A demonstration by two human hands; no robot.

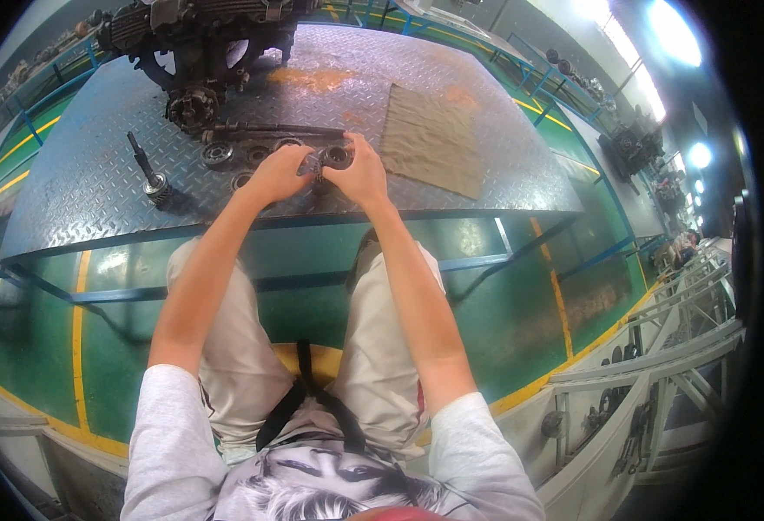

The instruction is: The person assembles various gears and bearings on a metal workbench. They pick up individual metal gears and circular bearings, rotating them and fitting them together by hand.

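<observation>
Close to the table's near edge, my right hand curls its thumb and fingers around a dark round metal gear with an open centre. My left hand comes at the same part from the left, its thumb and fingers closed against the toothed side. The fingers partly cover the gear, and its lower side is hard to make out. Just left of my left hand lie several ring-shaped gears. Behind both hands, a long dark metal shaft lies crosswise.
The steel tread-plate table carries a large engine-like assembly at the far left. A geared shaft stands at the left, and an olive cloth lies flat at the right. Metal racks stand beyond on the right.
</observation>
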